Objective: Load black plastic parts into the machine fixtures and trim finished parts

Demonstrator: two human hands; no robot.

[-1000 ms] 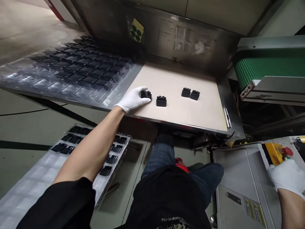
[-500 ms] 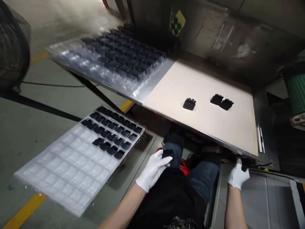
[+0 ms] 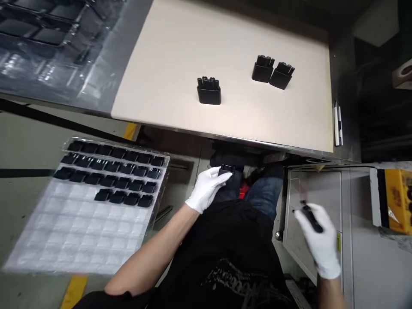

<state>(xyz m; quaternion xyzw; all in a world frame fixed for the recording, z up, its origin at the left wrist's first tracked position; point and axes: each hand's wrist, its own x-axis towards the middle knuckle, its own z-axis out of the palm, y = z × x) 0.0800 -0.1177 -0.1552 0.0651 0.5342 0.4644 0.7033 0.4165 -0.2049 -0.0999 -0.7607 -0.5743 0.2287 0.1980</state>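
Gloved in white, my left hand (image 3: pixel 207 189) pinches a small black plastic part (image 3: pixel 226 170) above my lap. My right hand (image 3: pixel 319 236), also white-gloved, is closed on a black-handled tool (image 3: pixel 312 218) in front of a grey cabinet. The tool's thin far end is blurred, so its exact kind is unclear. On the beige work surface (image 3: pixel 167 64) stands one black pronged part (image 3: pixel 209 91). Farther right, two similar parts, a left one (image 3: pixel 263 68) and a right one (image 3: pixel 282 75), stand side by side.
A clear plastic tray (image 3: pixel 80 240) at lower left holds several rows of black parts. Another filled tray (image 3: pixel 35 56) lies at the table's left end. White pens (image 3: pixel 338 124) lie by the right edge; a yellow box (image 3: pixel 399 199) sits beyond the grey cabinet (image 3: pixel 346 206).
My right hand has come down from beside the table edge and now visibly grips the black-handled tool. My left hand still holds the black part. The view has shifted closer to the table.
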